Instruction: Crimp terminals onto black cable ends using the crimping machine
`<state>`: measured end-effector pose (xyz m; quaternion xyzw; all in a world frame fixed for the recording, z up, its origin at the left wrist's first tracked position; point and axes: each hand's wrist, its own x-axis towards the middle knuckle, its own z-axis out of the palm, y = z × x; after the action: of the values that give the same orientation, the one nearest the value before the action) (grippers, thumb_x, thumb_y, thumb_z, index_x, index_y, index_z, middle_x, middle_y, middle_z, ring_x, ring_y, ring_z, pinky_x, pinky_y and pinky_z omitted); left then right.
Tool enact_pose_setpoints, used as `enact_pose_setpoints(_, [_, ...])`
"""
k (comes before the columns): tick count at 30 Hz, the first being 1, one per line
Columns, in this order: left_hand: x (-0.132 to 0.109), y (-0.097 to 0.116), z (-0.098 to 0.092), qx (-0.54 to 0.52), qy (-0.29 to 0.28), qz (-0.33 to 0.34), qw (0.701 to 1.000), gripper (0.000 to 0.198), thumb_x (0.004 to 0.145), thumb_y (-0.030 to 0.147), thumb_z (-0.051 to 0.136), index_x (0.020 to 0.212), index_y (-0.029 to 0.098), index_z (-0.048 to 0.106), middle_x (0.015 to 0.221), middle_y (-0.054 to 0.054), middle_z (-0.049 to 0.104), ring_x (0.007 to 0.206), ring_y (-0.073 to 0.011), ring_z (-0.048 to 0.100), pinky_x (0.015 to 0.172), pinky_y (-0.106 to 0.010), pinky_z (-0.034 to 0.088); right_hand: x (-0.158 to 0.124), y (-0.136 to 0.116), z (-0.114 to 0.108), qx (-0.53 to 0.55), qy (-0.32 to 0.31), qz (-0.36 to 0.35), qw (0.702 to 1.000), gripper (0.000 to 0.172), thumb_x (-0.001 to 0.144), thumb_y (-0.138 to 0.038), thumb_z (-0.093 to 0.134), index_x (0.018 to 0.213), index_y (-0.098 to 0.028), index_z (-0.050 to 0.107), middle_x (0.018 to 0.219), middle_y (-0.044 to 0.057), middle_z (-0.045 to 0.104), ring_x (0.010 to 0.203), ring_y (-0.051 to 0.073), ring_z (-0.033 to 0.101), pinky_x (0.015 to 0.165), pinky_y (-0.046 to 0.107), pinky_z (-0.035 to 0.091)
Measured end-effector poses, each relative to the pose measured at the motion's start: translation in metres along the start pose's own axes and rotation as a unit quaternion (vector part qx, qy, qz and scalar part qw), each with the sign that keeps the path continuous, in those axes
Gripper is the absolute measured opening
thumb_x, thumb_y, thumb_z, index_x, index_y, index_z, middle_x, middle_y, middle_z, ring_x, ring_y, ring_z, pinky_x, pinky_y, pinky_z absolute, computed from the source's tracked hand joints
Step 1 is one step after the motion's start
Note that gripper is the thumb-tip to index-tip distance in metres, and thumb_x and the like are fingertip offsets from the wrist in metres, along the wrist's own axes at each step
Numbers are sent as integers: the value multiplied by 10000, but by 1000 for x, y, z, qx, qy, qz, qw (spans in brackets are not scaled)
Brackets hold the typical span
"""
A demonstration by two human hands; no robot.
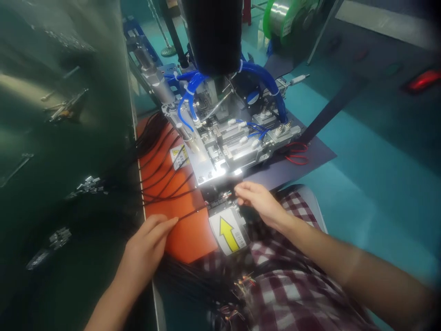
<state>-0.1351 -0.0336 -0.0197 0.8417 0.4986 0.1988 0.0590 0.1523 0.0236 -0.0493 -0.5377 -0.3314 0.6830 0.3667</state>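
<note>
My left hand pinches a thin black cable above the orange board. From my fingers the cable runs right to a small dark fixture at the front of a metal machine. Fine coloured wire ends show at the fixture. Just right of them is my right hand, its thumb and fingertips pressed together; whatever they hold, if anything, is too small to make out. A white label with a yellow arrow lies below the fixture.
More black cables cross the orange board from the left. Small metal parts lie on the dark green table. Cables with bare coloured ends rest over my lap. A green spool stands behind, and red wire lies right of the machine.
</note>
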Motion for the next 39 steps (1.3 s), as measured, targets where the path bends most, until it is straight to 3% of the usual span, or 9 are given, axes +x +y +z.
enact_pose_setpoints(4, [0, -1, 1, -5, 8, -1, 1000, 182, 931, 180, 492, 1006, 183, 658, 945, -27, 604, 824, -100, 625, 743, -160, 495, -17, 10, -27, -19, 58, -17, 998, 232, 767, -391, 631, 717, -177, 558, 572, -58, 500, 578, 104, 430, 625, 272, 325])
enact_pose_setpoints(7, [-1, -2, 1, 0, 10, -3, 1000, 186, 935, 200, 490, 1002, 189, 663, 956, -29, 611, 834, -102, 630, 753, -166, 494, -23, 14, -33, -42, 52, -29, 997, 232, 765, -381, 636, 695, -170, 570, 544, -53, 498, 559, 104, 417, 606, 275, 314])
enact_pose_setpoints(11, [-1, -1, 0, 1, 5, -8, 1000, 183, 932, 218, 501, 1006, 197, 667, 944, -25, 620, 833, -104, 633, 750, -168, 498, -12, 9, -13, -54, 6, -63, 997, 232, 798, -404, 600, 752, -178, 576, 532, -47, 524, 551, 116, 465, 581, 269, 341])
enact_pose_setpoints(16, [-1, 0, 1, -1, -4, -33, 999, 205, 934, 258, 491, 996, 215, 681, 935, -27, 641, 827, -117, 642, 725, -180, 507, 6, 6, 12, -69, -33, -71, 995, 324, 847, -464, 529, 690, -180, 534, 646, -10, 579, 535, 108, 503, 547, 264, 365])
enact_pose_setpoints(20, [-1, 0, 0, -10, -4, -44, 999, 207, 933, 256, 489, 986, 221, 686, 944, -29, 646, 840, -121, 647, 751, -190, 510, 11, 11, 15, -118, -38, -107, 986, 403, 872, -500, 504, 608, -206, 426, 563, -47, 462, 512, 110, 424, 538, 272, 318])
enact_pose_setpoints(23, [0, 0, 0, -11, 4, -38, 999, 209, 930, 252, 490, 980, 215, 690, 933, -29, 650, 828, -122, 650, 747, -190, 513, 13, 14, 15, -138, -38, -152, 978, 372, 893, -446, 485, 619, -217, 381, 571, -57, 376, 549, 119, 369, 561, 277, 302])
enact_pose_setpoints(28, [0, 0, 0, -3, 3, -26, 1000, 207, 924, 227, 498, 998, 198, 689, 934, -31, 647, 820, -117, 648, 733, -174, 510, 12, 15, 19, -140, -27, -196, 970, 308, 905, -370, 462, 650, -224, 370, 627, -50, 354, 605, 128, 352, 605, 283, 308])
enact_pose_setpoints(34, [-2, -2, 1, -4, 3, -25, 1000, 195, 923, 216, 508, 1000, 194, 685, 953, -33, 640, 837, -114, 643, 752, -170, 505, 10, 13, 22, -131, -13, -179, 975, 309, 883, -340, 482, 626, -225, 353, 608, -53, 344, 589, 124, 340, 591, 281, 302])
enact_pose_setpoints(39, [-3, -4, 2, -14, -3, -27, 1000, 197, 924, 227, 507, 1011, 199, 681, 966, -39, 638, 854, -122, 644, 774, -184, 509, 8, 6, 22, -107, -24, -115, 987, 342, 858, -378, 503, 589, -219, 364, 550, -62, 375, 516, 104, 346, 533, 265, 300])
